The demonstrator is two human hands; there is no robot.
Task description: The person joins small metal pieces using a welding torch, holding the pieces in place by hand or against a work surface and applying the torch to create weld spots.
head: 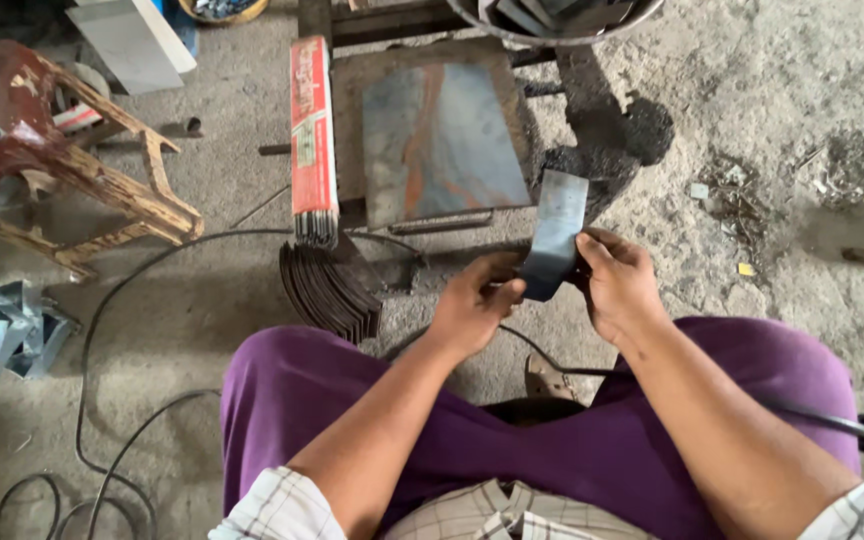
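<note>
Metal strip [555, 232]: flat, grey-blue, bent near its lower end, held upright above the floor between the knees of a seated person in purple trousers.

Grip: left hand [474, 305] closed on the strip's lower left edge, thumb on top; right hand [617, 285] closed on its right edge, fingers wrapped behind. Both hands grasp the one piece.

Handling, as judged: sheet edges look sharp, so pinching on the flat faces and keeping both hands level would steady the piece; the bent foot is best kept clear of the lap.

Surroundings:
- Stack of curved metal strips [330, 288], fanned on the concrete floor [772, 120] just left of the left hand.
- Rusty steel plate [442, 140] lying flat ahead of the hands.
- Red box of welding rods [313, 135], open end toward the person, beside the plate.
- Worn wooden stool [72, 160], far left.
- Folded shiny metal pieces [2, 330], lower left.
- Black cable [112, 450] looping over the floor; another runs under the right arm.
- Metal basin [552, 20] of scrap, top edge.

Obstructions: cable and strip stack crowd the floor near the feet.
</note>
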